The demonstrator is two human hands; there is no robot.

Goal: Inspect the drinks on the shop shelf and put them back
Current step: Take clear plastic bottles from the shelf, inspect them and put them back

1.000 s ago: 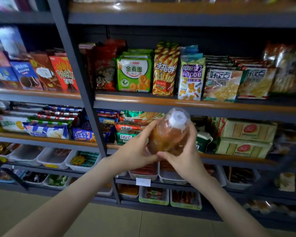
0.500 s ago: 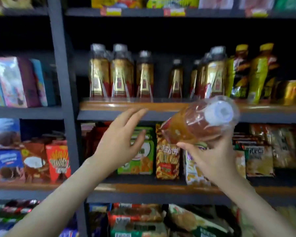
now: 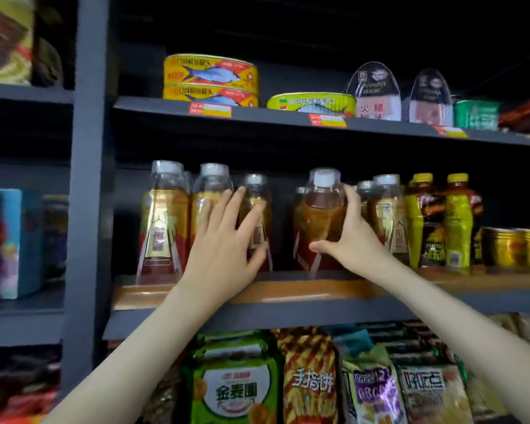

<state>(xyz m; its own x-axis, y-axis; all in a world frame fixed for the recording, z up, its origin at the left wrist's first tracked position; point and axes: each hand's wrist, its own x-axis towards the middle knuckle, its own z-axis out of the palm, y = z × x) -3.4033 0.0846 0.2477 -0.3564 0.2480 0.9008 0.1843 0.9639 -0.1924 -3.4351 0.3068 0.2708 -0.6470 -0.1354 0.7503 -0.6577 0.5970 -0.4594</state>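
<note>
I note dim, uneven lighting; shelf recesses (image 3: 288, 35) fall to black; a soft sheen lies on the wooden shelf lip (image 3: 303, 293); left edge blurred; wide-angle bending tilts the upright (image 3: 89, 179).

The bottle (image 3: 322, 215), clear plastic with a white cap, amber drink and a red-and-gold label, is upright at the front of the shelf (image 3: 288, 293), with matching bottles (image 3: 166, 221) standing at its 9 and 3 o'clock.

Wood-edged shelf (image 3: 288, 293) with upright tea bottles (image 3: 164, 221), yellow-green bottles (image 3: 458, 221) and gold cans (image 3: 514, 247)
</note>
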